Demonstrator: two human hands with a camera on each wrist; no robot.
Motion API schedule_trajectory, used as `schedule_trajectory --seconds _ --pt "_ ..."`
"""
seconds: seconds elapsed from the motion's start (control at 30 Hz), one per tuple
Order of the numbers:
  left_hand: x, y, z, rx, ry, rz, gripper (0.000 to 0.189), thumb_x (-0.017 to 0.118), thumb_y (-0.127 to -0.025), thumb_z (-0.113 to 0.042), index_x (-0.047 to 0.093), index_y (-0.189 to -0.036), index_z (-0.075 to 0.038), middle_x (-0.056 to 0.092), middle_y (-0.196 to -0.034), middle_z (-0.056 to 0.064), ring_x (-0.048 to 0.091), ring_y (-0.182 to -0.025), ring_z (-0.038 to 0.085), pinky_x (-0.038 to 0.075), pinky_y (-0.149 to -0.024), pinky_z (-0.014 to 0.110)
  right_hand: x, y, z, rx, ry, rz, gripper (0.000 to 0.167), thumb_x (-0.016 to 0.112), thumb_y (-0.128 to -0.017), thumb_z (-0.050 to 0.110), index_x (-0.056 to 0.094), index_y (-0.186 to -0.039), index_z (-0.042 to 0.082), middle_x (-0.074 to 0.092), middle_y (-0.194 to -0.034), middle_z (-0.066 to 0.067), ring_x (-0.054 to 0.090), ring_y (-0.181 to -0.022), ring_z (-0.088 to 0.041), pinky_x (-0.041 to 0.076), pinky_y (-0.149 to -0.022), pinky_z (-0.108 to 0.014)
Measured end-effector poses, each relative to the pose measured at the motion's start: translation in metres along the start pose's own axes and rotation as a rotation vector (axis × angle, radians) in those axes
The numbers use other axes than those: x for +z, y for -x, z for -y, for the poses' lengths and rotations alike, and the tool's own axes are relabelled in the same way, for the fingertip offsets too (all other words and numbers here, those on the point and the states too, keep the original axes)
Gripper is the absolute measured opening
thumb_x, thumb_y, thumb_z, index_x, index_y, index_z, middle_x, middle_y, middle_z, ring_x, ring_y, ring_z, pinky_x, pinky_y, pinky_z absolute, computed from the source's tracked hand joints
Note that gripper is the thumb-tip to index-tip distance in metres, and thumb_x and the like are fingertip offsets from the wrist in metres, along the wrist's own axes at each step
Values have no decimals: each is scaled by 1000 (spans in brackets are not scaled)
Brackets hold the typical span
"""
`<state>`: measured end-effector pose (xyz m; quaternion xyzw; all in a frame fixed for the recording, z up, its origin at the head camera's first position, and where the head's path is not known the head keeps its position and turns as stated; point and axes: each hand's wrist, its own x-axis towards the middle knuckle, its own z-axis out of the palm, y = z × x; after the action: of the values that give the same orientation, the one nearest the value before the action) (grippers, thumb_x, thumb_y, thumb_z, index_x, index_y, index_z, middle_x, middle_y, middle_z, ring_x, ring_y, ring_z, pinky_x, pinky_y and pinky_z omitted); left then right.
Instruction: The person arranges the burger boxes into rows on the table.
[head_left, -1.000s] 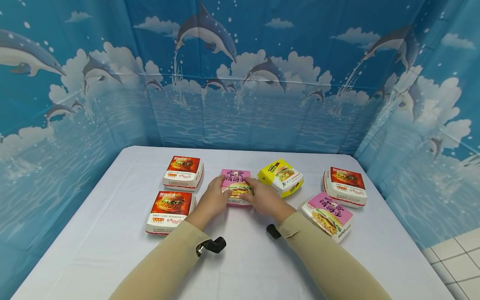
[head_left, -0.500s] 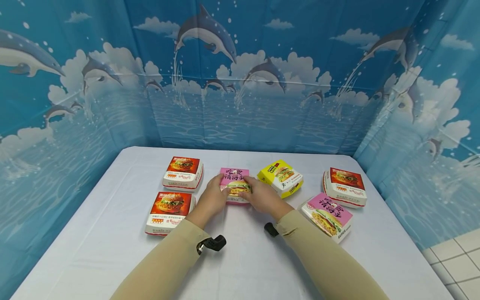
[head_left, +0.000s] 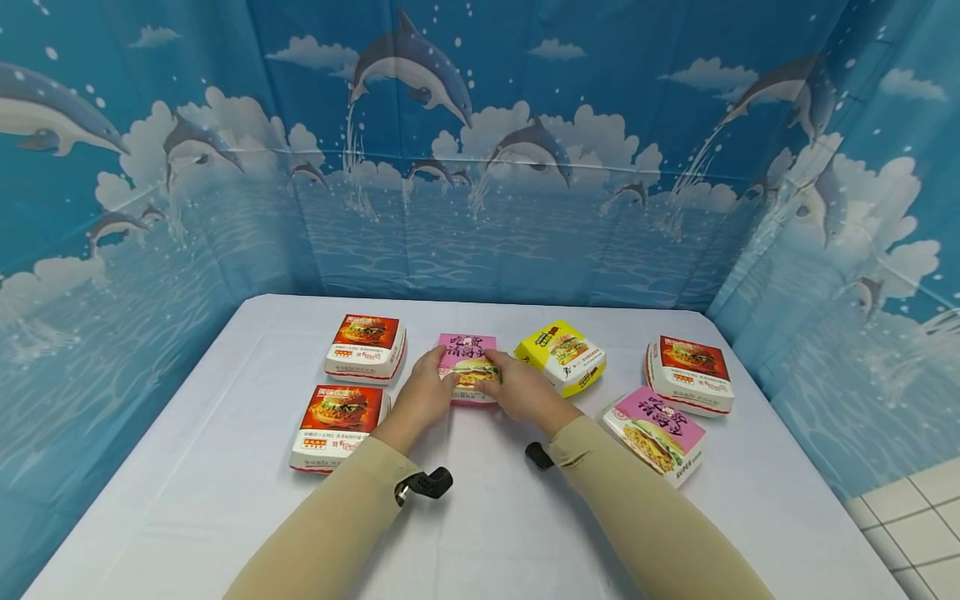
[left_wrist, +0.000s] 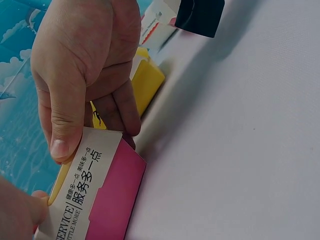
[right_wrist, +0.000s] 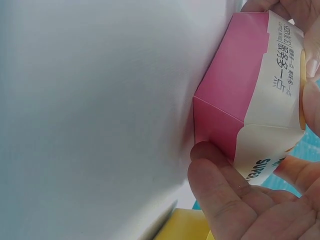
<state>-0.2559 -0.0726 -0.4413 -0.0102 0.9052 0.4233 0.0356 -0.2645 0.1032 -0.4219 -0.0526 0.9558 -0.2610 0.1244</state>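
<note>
Both hands hold a pink burger box [head_left: 467,354] at the middle of the table, toward its far side. My left hand [head_left: 426,392] grips its left side, and my right hand [head_left: 525,393] grips the right, with both thumbs over the lid. In the right wrist view, the right fingers [right_wrist: 215,185] curl along the box's pink lower wall, which sits right at the white tabletop. The lettered front flap [left_wrist: 77,195] is in plain sight in the left wrist view. Just right of the right hand lies a yellow burger box [head_left: 562,354], turned at an angle.
Two red-and-white burger boxes, a rear one [head_left: 365,346] and a front one [head_left: 337,425], stand on the left. At the right are another pink burger box [head_left: 655,433], angled, and a red-and-white one [head_left: 688,375] behind it. A dolphin-print curtain [head_left: 480,233] encloses the white table [head_left: 480,533].
The held pink box has slid slightly away from me and a little left, with both hands on it. The other boxes stay where they were.
</note>
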Motion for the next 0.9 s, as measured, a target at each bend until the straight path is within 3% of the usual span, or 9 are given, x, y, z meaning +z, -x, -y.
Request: schedule_trajectory --seconds 0.4,0.9 --pt "0 -1 0 -7 -4 -12 62 53 -110 -29 31 -166 -13 32 -171 14 31 -159 34 31 -128 56 1 -1 3 -12 -5 2 73 62 -105 46 31 -168 27 35 -172 -7 37 -157 -31 32 -128 -53" --pt "7 0 1 -13 36 -55 60 48 -111 -30 30 -167 -13 25 -173 21 26 -160 39 27 -129 58 1 -4 3 -16 14 -3 72 60 -106 47 29 -168 27 35 -172 -7 37 -157 -31 33 -127 -53"
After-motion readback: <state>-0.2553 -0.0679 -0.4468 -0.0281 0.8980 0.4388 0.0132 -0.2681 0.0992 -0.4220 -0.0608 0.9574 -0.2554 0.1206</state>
